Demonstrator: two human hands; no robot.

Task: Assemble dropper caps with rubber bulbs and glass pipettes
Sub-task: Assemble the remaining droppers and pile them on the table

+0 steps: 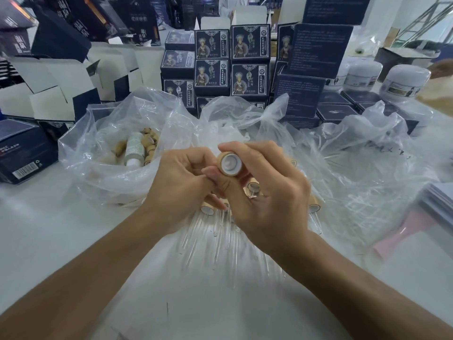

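Head view: right hand (264,192) pinching dropper cap (229,163), open end facing camera; left hand (182,182) curled just left of cap, contents hidden; pipettes (215,239) below.

Right hand (264,190) pinches a dropper cap (229,163) — left hand (181,185) curled beside it.

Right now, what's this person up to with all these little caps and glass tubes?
A person is putting dropper tops together by hand. The right hand pinches a bamboo-coloured cap with its white open end turned toward the camera, and the left hand is curled close against it. No pipette shows in that cap yet. Under the hands lie finished droppers and glass pipettes on clear plastic. A plastic bag to the left holds more caps, and dark blue boxes are stacked behind.
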